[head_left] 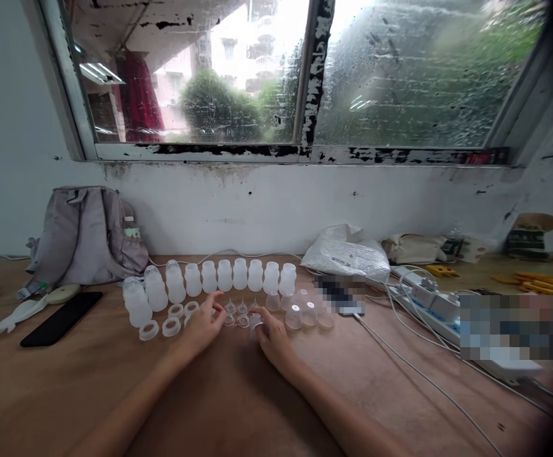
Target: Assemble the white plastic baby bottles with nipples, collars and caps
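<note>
Frosted white plastic is lining up across the centre of the frame, a row of waisted bottles (224, 275) standing upright on the brown tabletop (352, 393), and the three at the row's left end are wearing clear tops. Just below centre, the right hand (276, 343) is curling its fingers around a clear, cup-like piece (257, 331), the grip looking nearly closed (its exact shape is hiding behind the knuckles). To its left, the left hand (203, 325) is hovering low with thumb and fingers loosely parted; nothing is showing between them, though the palm side is staying out of sight. Pale, open-centred rings (171, 327) are lying beside and partly beneath that hand, while thin, glassy-looking pieces with pointed tips (243, 309) are sitting between the two hands. Handling this well is probably calling for a light hold on the rim, since hard pinching could be flexing such thin walls, and for low wrists, since a sleeveless sweep could be toppling the neighbours. Right of centre, smooth, rounded clear caps (293, 318) are catching the light, and behind them a silvery, crinkled bag (345, 255) is slumping against the white wall (219, 209).
</note>
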### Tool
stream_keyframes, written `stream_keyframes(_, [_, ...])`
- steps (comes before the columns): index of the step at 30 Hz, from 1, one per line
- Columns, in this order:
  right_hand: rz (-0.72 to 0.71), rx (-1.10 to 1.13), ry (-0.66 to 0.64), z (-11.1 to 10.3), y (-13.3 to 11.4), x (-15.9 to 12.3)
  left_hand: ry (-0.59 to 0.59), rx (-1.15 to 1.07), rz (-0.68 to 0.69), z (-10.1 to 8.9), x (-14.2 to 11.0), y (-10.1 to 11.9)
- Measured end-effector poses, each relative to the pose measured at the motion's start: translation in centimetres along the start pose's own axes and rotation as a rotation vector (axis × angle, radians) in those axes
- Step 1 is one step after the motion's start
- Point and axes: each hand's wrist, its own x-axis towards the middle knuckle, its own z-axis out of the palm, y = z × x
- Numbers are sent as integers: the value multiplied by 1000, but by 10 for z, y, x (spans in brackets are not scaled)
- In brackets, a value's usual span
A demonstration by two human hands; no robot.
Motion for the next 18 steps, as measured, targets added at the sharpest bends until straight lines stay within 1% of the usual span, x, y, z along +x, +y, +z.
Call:
stream_keyframes(2, [1, 28, 0, -2, 0, 0, 134, 189, -78, -15, 22, -11])
stream_keyframes(3, [7, 38, -5, -2, -1, 0, 173, 280, -111, -22, 33, -16])
stream_keyframes(5, [26, 53, -16, -2, -1, 0, 196, 472, -181, -32, 50, -25])
stream_keyframes(7, [49, 63, -13, -1, -2, 0, 194, 620, -213, -37, 60, -28])
stream_keyframes(9, [67, 76, -7, 0, -2, 0, 203, 686, -205, -38, 64, -29])
stream_keyframes(11, [79, 97, 2, 0, -3, -1, 232, 697, -181, -36, 62, -29])
stream_keyframes(13, [99, 133, 11, -1, -2, -1, 314, 718, -98, -30, 57, -31])
stream_keyframes(14, [114, 157, 15, 0, -1, -2, 377, 724, -24, -26, 53, -32])
stream_keyframes(16, [153, 215, 16, 1, 1, -3, 531, 692, 164, -17, 42, -36])
stream_keyframes(18, [210, 272, 21, 4, 4, -3, 646, 573, 325, -7, 27, -36])
